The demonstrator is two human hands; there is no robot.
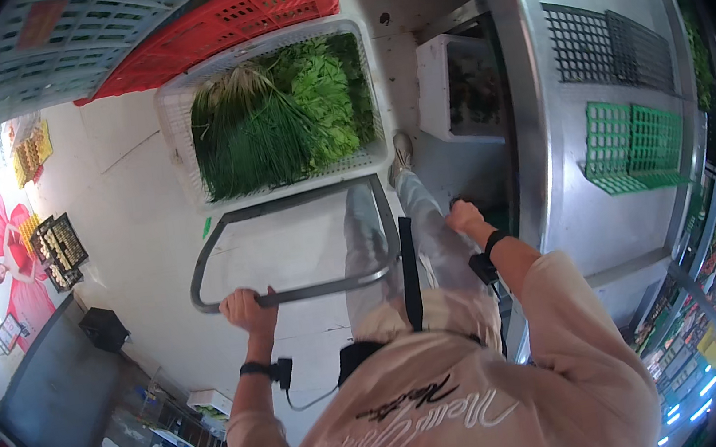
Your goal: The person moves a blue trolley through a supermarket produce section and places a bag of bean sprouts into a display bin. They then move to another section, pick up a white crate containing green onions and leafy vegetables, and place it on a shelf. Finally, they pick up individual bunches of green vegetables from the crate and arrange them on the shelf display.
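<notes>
My left hand is wrapped around the near bar of a grey metal push handle. Just beyond that handle, a white plastic crate holds a bundle of thin green stalks, apparently chives or scallions, roots pointing away from me. Beside them in the crate lie leafy greens. My right hand hangs beside the steel display stand with curled fingers. Something small and dark shows at those fingers; what it is cannot be made out.
Red and pale blue crates stand beyond the white crate. A steel display stand runs along my right, with green plastic racks on it. A white bin sits beneath. Egg trays and a black box are leftward.
</notes>
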